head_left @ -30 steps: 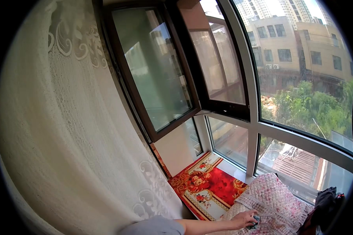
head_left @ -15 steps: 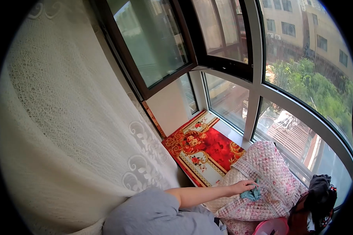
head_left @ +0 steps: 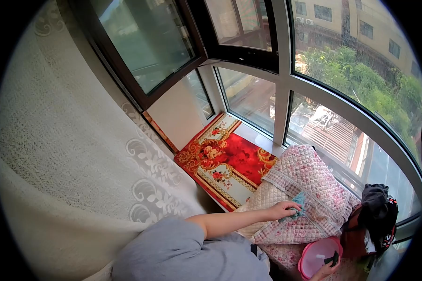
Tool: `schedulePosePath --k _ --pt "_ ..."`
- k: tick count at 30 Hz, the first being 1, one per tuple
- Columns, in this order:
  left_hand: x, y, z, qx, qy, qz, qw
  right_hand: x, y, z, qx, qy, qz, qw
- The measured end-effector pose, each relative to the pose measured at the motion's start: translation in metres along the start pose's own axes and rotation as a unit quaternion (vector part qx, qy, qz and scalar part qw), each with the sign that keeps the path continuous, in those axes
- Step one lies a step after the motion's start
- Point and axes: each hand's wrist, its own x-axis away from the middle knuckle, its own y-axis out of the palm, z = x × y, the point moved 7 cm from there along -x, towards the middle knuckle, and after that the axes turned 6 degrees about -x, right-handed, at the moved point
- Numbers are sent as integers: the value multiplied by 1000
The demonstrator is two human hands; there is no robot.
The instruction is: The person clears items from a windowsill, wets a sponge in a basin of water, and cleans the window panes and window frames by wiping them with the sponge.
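Observation:
My left hand (head_left: 284, 210) reaches out over a quilted pink floral cover (head_left: 314, 175), its fingers closed on a crumpled teal cloth (head_left: 299, 203). The cloth rests against the cover. At the bottom edge, my right hand (head_left: 328, 270) is partly cut off at the rim of a pink plastic basin (head_left: 307, 259). Its fingers are closed about a small dark object (head_left: 332, 258), whose kind I cannot make out. Something pale lies inside the basin.
A red and gold flower-patterned mat (head_left: 234, 157) covers the sill beyond the quilted cover. A white lace curtain (head_left: 80, 178) hangs at left. Dark clothing (head_left: 377, 210) is piled at right. One brown-framed window sash (head_left: 145, 42) stands ajar by the window frame (head_left: 282, 93).
The view has shifted, so the room sits further left and higher. My left hand has moved slightly with the teal cloth over the cover. My right hand has come into view at the basin.

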Motion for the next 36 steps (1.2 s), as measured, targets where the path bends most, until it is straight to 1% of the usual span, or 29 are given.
schedulePosePath --k 3,4,7,10,13,14,15,17,18,21,24,27,28,30,31,33,35,36 --pt "3 -6 -19 -132 5 9 991 -7 -7 -45 72 -4 69 995" --pt "4 -9 -30 -142 4 18 990 -7 -3 -42 94 16 59 994" --pt "18 -19 -55 -203 -46 78 975 6 23 -19 70 122 17 990" --pt "32 -33 -90 -169 -177 116 963 20 53 -21 219 96 -118 964" --pt "43 -39 -105 -72 -176 154 970 33 73 -51 342 124 -253 896" --pt "47 -43 -105 -120 -165 175 963 42 80 -49 395 56 -255 881" --pt "50 -44 -112 -104 -195 169 961 50 82 -41 403 63 -241 881" --pt "57 -47 -99 -74 -251 154 953 52 87 -48 419 76 -212 880" --pt "60 -49 -104 -68 -257 156 951 51 89 -56 486 105 -244 833" --pt "68 -47 -94 -24 -296 156 942 53 98 -66 463 15 -260 847" --pt "70 -48 -112 -12 -312 139 940 52 85 -63 416 19 -210 884" --pt "70 -44 -108 10 -343 136 930 44 84 -68 382 78 -253 885" --pt "72 -43 -107 19 -358 136 923 42 81 -74 330 84 -224 913" --pt "72 -42 -112 61 -357 134 923 40 76 -81 221 93 -157 958" --pt "71 -41 -113 83 -355 133 922 39 75 -69 155 127 -137 970" --pt "69 -40 -105 153 -349 142 914 36 82 5 20 189 -97 977" --pt "67 -42 -98 222 -332 144 905 34 75 60 -54 335 2 941" --pt "66 -43 -96 256 -319 139 902 44 67 76 -89 405 54 908"
